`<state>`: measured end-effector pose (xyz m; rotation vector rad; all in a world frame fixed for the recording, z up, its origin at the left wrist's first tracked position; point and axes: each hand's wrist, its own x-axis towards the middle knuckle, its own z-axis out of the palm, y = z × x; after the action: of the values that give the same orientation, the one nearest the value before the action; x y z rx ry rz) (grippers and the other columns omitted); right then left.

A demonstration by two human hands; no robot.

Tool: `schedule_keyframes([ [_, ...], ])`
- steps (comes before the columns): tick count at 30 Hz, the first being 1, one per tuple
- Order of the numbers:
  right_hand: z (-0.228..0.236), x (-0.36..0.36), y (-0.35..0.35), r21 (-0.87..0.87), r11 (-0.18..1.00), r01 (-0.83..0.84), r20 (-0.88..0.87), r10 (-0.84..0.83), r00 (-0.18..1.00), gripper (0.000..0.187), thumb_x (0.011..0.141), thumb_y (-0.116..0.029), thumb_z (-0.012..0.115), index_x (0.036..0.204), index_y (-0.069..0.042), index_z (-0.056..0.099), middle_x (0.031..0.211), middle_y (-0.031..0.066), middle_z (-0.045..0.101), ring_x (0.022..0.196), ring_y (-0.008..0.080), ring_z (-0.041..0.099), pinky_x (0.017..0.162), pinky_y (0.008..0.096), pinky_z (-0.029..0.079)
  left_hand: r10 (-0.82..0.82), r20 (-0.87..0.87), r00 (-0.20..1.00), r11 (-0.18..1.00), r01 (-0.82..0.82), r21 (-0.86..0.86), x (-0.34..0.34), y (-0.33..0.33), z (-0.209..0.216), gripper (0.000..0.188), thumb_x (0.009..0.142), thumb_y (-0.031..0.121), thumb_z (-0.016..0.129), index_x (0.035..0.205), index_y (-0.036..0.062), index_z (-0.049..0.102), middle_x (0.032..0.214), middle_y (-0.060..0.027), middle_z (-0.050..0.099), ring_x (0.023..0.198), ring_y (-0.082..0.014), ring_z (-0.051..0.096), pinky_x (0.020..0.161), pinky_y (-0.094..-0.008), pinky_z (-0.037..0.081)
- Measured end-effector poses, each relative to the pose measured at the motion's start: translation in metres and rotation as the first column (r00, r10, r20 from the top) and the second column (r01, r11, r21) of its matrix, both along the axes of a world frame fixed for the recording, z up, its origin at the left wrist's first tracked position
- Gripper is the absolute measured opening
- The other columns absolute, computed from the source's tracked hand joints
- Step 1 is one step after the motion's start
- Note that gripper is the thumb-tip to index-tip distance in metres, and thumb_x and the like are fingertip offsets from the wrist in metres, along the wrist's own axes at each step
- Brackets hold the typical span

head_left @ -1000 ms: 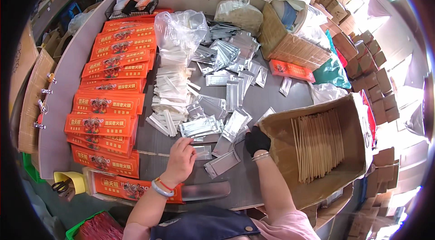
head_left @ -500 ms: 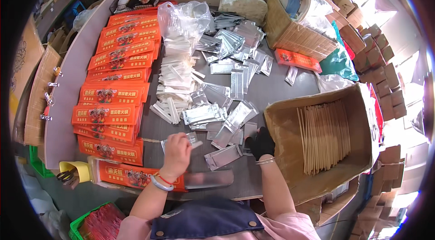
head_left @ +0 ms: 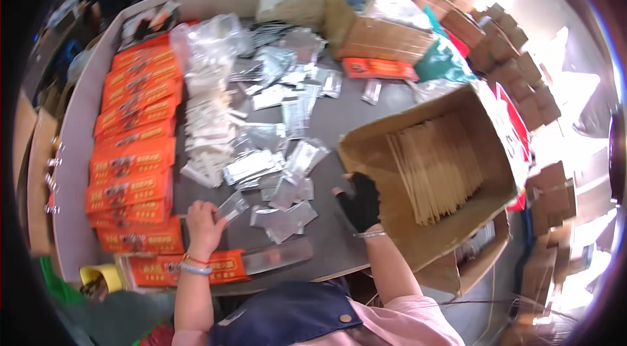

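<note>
My left hand (head_left: 204, 222) is bent over the grey tabletop, its fingers closed on one end of a small clear-and-silver flat packet (head_left: 233, 207). Right of it, my right hand (head_left: 360, 202) wears a black fingerless glove. Its thumb and fingers are apart with nothing seen in them, close to the left wall of a cardboard box (head_left: 366, 143) of thin wooden sticks (head_left: 437, 169). Between the hands lie loose silver packets (head_left: 284, 218). Along the front edge, an orange printed sleeve (head_left: 153, 269) lies with a clear plastic bag (head_left: 281, 256) extending from its right end.
Overlapping orange printed packages (head_left: 130, 192) line the left side. White paper-wrapped strips (head_left: 209, 127) sit beside them under a clear plastic bag (head_left: 212, 39). A low grey partition (head_left: 75, 169) bounds the table. A yellow holder (head_left: 108, 276) stands at the front left corner.
The view has swung, shifting the table leftward in it. My left hand now grips the small packet by its end. My right hand has come away from the silver packets toward the box.
</note>
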<state>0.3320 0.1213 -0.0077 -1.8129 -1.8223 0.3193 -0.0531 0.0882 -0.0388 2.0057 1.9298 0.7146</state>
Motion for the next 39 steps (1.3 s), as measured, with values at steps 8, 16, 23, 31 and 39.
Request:
schedule_keyframes([
  [8, 0.007, 0.241, 0.024, 0.220, 0.753, 0.621, 0.339, -0.656, 0.675, 0.073, 0.085, -0.044, 0.069, 0.137, 0.002, 0.046, 0.140, 0.0253, 0.047, 0.131, 0.0392, 0.044, 0.107, 0.0490, 0.037, 0.001, 0.285, 0.958, 0.994, 0.030, -0.103, 0.015, -0.002, 0.020, 0.018, 0.077, -0.001, 0.067, 0.090, 0.0007, 0.054, 0.083, -0.0166, 0.061, 0.079, -0.0401, 0.059, 0.071, -0.0424, 0.048],
  [16, -0.006, 0.265, 0.057, 0.236, 0.882, 0.409, 0.543, -0.468, 0.697, 0.055, 0.079, -0.043, 0.072, 0.106, 0.003, 0.064, 0.107, 0.0269, 0.065, 0.099, 0.0424, 0.063, 0.086, 0.0487, 0.051, 0.132, 0.580, 0.804, 0.971, 0.014, -0.240, 0.018, -0.038, 0.058, 0.008, 0.087, -0.003, 0.062, 0.095, -0.0014, 0.061, 0.076, -0.0042, 0.061, 0.070, -0.0074, 0.056, 0.061, -0.0258, 0.046],
  [23, -0.004, 0.188, 0.050, 0.163, 0.890, 0.427, 0.418, -0.454, 0.787, 0.069, 0.081, -0.052, 0.069, 0.120, 0.005, 0.060, 0.112, 0.0273, 0.064, 0.099, 0.0421, 0.064, 0.086, 0.0488, 0.051, -0.253, 0.291, 0.923, 0.930, 0.314, -0.189, 0.063, -0.060, 0.052, 0.015, 0.075, 0.012, 0.075, 0.089, 0.0102, 0.071, 0.080, -0.0060, 0.065, 0.080, -0.0273, 0.058, 0.075, -0.0403, 0.044],
  [31, -0.003, 0.130, 0.029, 0.047, 0.925, 0.378, 0.393, -0.365, 0.844, 0.078, 0.081, -0.053, 0.069, 0.134, 0.002, 0.050, 0.120, 0.0246, 0.061, 0.110, 0.0388, 0.060, 0.093, 0.0481, 0.048, -0.342, 0.103, 0.934, 0.938, 0.346, -0.025, 0.066, -0.070, 0.037, 0.018, 0.070, 0.018, 0.078, 0.087, 0.0148, 0.072, 0.084, -0.0024, 0.059, 0.085, -0.0249, 0.054, 0.077, -0.0391, 0.040],
  [39, 0.026, 0.060, -0.070, -0.115, 0.962, 0.247, 0.431, -0.176, 0.885, 0.049, 0.080, -0.041, 0.072, 0.110, -0.004, 0.063, 0.103, 0.0196, 0.064, 0.097, 0.0363, 0.061, 0.084, 0.0471, 0.050, -0.347, 0.020, 0.938, 0.938, 0.347, 0.005, 0.061, -0.079, 0.030, 0.015, 0.068, 0.017, 0.078, 0.081, 0.0134, 0.072, 0.085, -0.0025, 0.057, 0.087, -0.0245, 0.053, 0.077, -0.0393, 0.039],
])
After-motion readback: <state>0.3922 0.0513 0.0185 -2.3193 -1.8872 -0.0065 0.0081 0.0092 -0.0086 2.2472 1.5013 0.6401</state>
